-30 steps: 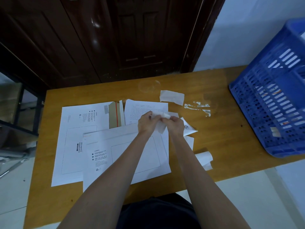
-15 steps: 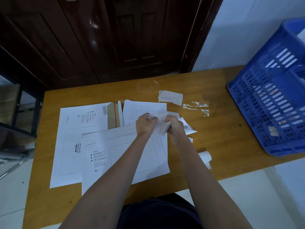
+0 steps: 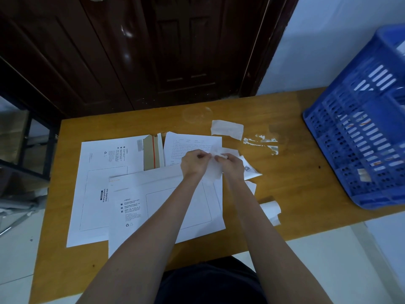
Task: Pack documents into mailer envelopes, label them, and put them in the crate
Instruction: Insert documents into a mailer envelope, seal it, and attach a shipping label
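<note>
Both hands, left hand (image 3: pixel 192 163) and right hand (image 3: pixel 232 164), pinching a label (image 3: pixel 212 174); blue crate (image 3: pixel 359 137) possibly with envelopes inside.

Looks like a plain room in a home or small office, used for packing mail. Wooden tabletop (image 3: pixel 285 178) against a dark panelled door (image 3: pixel 153 51), white wall (image 3: pixel 328 40), tiled floor (image 3: pixel 328 249). Blue plastic crate (image 3: pixel 361 139), mailer envelopes (image 3: pixel 98 194) spread out.

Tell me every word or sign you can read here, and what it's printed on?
"sto express waybill here": left mailer envelope, printed sideways.
Recycling symbol: left mailer envelope and front mailer envelope.
Numbered fine print on both envelopes: too small to read.
Printed document: text too blurred.
Square code on folded label: unreadable.
</note>
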A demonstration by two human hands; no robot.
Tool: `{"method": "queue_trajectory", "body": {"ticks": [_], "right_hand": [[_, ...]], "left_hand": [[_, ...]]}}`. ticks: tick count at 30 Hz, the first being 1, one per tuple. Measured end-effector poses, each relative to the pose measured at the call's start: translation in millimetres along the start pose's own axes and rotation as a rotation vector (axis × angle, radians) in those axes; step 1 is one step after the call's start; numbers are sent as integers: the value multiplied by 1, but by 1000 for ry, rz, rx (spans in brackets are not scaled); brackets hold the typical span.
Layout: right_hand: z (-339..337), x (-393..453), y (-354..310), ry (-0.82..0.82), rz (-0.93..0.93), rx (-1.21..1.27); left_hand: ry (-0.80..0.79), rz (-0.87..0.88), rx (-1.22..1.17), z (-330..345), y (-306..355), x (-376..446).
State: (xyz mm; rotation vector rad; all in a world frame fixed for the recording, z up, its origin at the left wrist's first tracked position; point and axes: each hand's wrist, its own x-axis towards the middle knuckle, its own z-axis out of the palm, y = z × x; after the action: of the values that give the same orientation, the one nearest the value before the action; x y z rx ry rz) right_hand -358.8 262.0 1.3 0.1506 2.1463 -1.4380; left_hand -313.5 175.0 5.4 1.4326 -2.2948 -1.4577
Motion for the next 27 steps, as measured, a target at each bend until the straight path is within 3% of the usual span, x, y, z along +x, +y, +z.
{"method": "queue_trajectory", "body": {"ticks": [2, 6, 11, 13, 16, 21, 27], "right_hand": [[-4, 0, 0, -42, 88, 95], [-15, 1, 1, -218, 328, 582], [-19, -1, -5, -327, 303, 595], [-17, 0, -6, -366, 255, 357], [-15, 1, -6, -292, 202, -10], [-19, 3, -3, -238, 248, 223], [-23, 1, -2, -159, 284, 325]], "left_hand": [[18, -40, -49, -1, -1, 1], [-24, -180, -291, -6, -1, 3], [13, -239, -357, -5, -2, 3], [-7, -272, -400, -7, -1, 4], [-41, -317, -443, -10, 4, 5], [-278, -278, -609, -12, 1, -5], [-490, -110, -469, -6, -9, -11]]}}
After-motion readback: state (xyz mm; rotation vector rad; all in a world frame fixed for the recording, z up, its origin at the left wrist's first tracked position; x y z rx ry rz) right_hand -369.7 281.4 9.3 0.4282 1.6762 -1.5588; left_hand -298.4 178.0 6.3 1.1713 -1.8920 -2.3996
